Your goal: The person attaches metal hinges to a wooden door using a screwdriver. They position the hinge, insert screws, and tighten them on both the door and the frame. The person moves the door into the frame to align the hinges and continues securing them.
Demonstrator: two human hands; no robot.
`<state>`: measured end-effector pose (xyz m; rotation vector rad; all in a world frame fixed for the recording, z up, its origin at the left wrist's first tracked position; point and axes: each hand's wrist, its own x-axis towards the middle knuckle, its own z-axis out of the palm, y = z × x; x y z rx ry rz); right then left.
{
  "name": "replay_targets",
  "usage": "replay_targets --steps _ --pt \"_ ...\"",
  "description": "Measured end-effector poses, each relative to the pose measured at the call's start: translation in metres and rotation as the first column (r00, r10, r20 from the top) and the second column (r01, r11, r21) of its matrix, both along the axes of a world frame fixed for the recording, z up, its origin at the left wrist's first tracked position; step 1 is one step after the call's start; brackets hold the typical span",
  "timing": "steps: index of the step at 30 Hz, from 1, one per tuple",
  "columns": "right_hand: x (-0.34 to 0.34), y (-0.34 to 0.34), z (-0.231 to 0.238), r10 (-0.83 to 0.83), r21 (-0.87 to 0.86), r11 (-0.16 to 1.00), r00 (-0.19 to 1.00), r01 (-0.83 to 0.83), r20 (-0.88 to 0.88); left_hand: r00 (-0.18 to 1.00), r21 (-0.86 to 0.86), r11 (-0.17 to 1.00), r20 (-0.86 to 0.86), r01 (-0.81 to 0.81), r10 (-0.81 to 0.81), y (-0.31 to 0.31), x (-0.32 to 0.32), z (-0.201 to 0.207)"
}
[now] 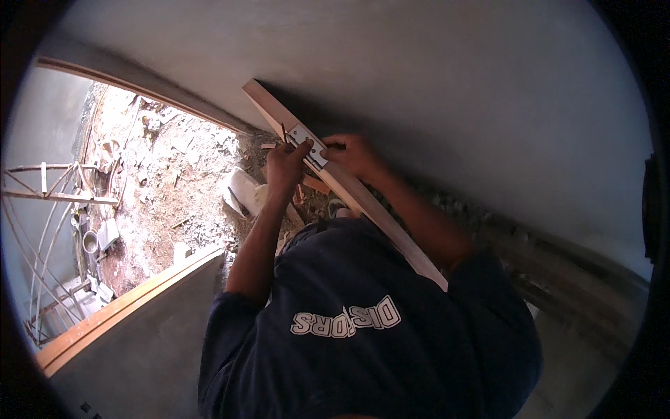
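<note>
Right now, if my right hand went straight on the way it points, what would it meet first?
Most likely the metal hinge on the wooden piece: your right hand points left toward it and seems to reach its edge, though depth is unclear.

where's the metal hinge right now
In the head view, above and left of centre, the hinge lies on the long board, between the left hand and the right hand.
</note>
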<state>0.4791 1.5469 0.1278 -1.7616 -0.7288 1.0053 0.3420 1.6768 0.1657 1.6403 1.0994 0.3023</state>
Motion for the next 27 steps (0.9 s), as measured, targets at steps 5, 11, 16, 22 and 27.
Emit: replay_targets --steps 5,11,16,22,27 --pt "-0.006 -0.003 0.003 -0.039 -0.024 0.999 0.999 0.040 0.006 0.991 -0.107 0.994 -0.125 0.027 -0.040 0.001 0.001 0.014" --pt "-0.010 -0.002 -0.004 -0.101 0.042 0.994 0.995 0.101 -0.010 0.987 -0.075 0.994 -0.136 0.081 -0.091 0.003 0.004 0.013" --pt "-0.024 -0.003 0.010 -0.225 -0.060 0.974 0.948 0.217 -0.224 0.985 -0.098 0.991 -0.135 0.092 -0.105 0.005 0.009 0.022" --pt "-0.031 -0.016 0.054 -0.325 0.049 0.942 0.940 0.331 -0.104 0.988 -0.092 0.993 -0.130 0.070 -0.081 0.010 -0.001 0.006" --pt "-0.043 -0.034 0.084 0.083 0.063 0.993 0.971 -0.099 0.224 0.993 -0.098 0.995 -0.121 -0.017 0.005 0.009 0.000 -0.003"
